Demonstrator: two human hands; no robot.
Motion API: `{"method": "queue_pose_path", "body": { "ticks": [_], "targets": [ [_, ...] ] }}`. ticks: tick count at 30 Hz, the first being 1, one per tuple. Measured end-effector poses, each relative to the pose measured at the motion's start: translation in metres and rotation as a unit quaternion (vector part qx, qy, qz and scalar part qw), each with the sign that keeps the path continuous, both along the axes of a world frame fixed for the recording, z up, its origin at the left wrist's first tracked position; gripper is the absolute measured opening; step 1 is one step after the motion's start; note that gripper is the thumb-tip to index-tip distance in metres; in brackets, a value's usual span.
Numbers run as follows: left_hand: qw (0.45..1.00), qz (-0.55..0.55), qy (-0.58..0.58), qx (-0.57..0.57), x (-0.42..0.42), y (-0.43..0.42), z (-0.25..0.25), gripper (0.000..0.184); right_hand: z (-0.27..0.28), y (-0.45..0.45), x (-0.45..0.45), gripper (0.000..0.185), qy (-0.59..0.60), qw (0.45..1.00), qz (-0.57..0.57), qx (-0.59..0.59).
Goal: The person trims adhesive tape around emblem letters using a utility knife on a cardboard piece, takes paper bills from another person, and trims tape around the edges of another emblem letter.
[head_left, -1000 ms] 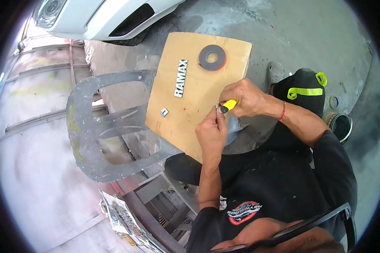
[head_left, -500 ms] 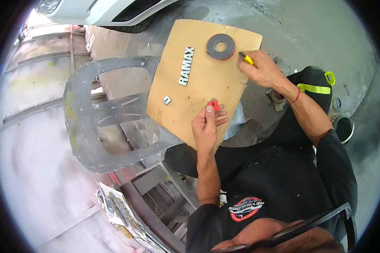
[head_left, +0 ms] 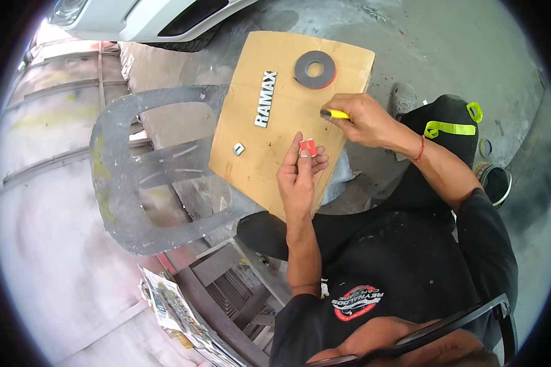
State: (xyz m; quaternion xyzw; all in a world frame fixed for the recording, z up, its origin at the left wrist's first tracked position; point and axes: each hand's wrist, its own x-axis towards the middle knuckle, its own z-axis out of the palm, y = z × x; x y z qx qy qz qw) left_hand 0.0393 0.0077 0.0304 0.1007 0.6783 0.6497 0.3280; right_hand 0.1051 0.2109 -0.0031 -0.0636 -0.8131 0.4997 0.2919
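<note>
My left hand pinches a small emblem piece with red tape backing between thumb and fingers, just above the cardboard. My right hand is closed around a slim yellow cutter knife, its dark tip pointing left, up and to the right of the red-backed piece and apart from it. On the cardboard lie the chrome letters RAMAX and a single small chrome letter. A roll of grey double-sided tape with a red edge rests near the far edge.
The cardboard lies on a grey plastic chair with paint marks. A white car stands beyond it. Newspapers are stacked at the lower left. On the floor at the right are a bucket and a small tape roll.
My right hand has moved left and down with the cutter knife, closer to the left hand. The red-backed piece has turned slightly in my left fingers, and the index finger has lifted.
</note>
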Motion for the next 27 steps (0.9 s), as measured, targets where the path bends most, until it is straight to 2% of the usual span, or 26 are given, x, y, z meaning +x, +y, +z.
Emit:
{"method": "queue_pose_path", "body": {
  "ticks": [2,4,5,7,11,12,14,16,17,21,23,27],
  "targets": [
    [0.998,-0.032,0.054,-0.003,0.000,-0.001,-0.004,0.046,0.009,0.002,0.006,0.012,-0.044,0.998,0.027,0.028],
    [0.998,-0.033,0.055,-0.011,-0.001,-0.002,-0.007,0.041,0.023,0.007,0.010,0.015,-0.182,0.982,0.043,0.035],
    [0.998,-0.033,0.056,-0.019,-0.002,-0.003,-0.007,0.036,0.026,0.008,0.010,0.015,-0.182,0.982,0.044,0.036],
    [0.999,-0.023,0.037,-0.023,-0.007,-0.003,-0.005,0.032,0.030,0.008,0.009,0.022,-0.234,0.969,0.040,-0.061],
    [0.999,-0.027,-0.004,-0.024,-0.029,-0.014,-0.006,0.026,0.023,0.007,0.009,0.031,-0.184,0.977,0.054,-0.093],
    [0.999,-0.023,-0.004,-0.022,-0.028,-0.012,-0.002,0.026,0.027,0.003,0.012,0.029,-0.171,0.974,0.099,-0.107],
    [0.993,-0.054,0.084,-0.065,-0.026,-0.009,0.007,0.027,0.029,-0.003,0.015,0.030,-0.159,0.969,0.147,-0.117],
    [0.991,-0.076,0.086,-0.072,-0.025,-0.009,0.005,0.027,0.026,-0.008,0.015,0.034,-0.136,0.951,0.239,-0.138],
    [0.988,-0.102,0.088,-0.082,-0.024,-0.009,0.004,0.028,0.027,-0.009,0.014,0.037,-0.155,0.950,0.248,-0.111],
    [0.998,-0.043,0.051,-0.018,-0.014,-0.001,0.004,0.032,0.023,-0.016,0.015,0.036,-0.162,0.956,0.221,-0.106],
    [0.995,-0.050,0.034,0.084,-0.009,-0.002,0.004,0.035,0.022,-0.018,0.015,0.034,-0.124,0.966,0.182,-0.134],
    [0.992,-0.069,0.077,0.070,-0.005,-0.001,0.004,0.037,0.008,-0.025,0.013,0.031,-0.080,0.978,0.141,-0.132]
  ]
}}
